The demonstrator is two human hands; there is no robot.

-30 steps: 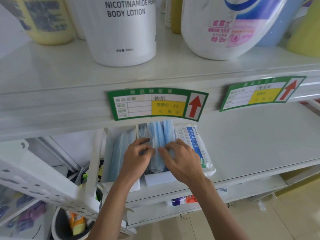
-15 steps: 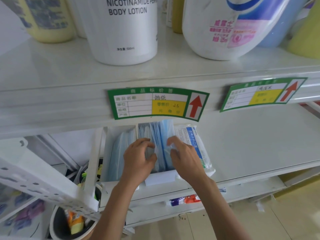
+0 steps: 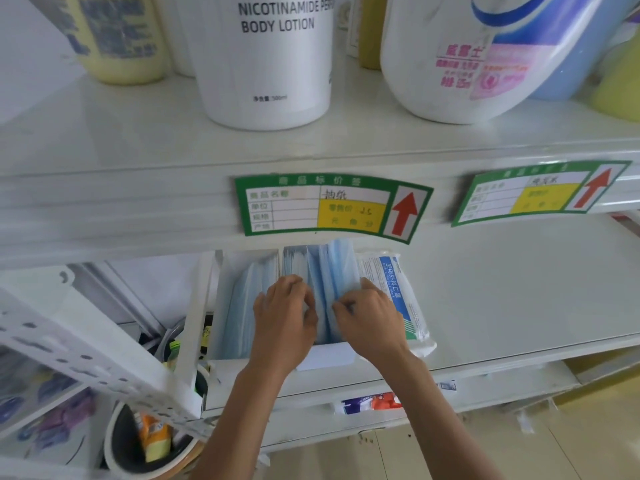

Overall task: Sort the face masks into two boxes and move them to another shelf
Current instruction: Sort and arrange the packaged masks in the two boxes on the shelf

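Observation:
Two white boxes stand side by side on the lower shelf. The left box [image 3: 227,289] holds a slanted stack of blue face masks [image 3: 242,306]. The right box [image 3: 325,358] holds upright blue masks [image 3: 337,265]. My left hand [image 3: 282,320] rests on the masks at the divide between the boxes, fingers curled onto them. My right hand [image 3: 372,320] pinches the right side of the upright stack. A sealed white and blue mask packet [image 3: 391,282] lies against the right box, partly under my right hand.
The lower shelf [image 3: 519,289] stretches to the right of the packet. The upper shelf carries a body lotion bottle [image 3: 266,64], a detergent jug [image 3: 467,57] and yellow bottles. Green price tags [image 3: 329,206] line its edge. A perforated white rack [image 3: 86,368] and a bin [image 3: 145,441] sit lower left.
Both hands have slid slightly forward and closer along the upright masks in the right box; the right hand's fingers now pinch the stack's edge. The camera has shifted a little.

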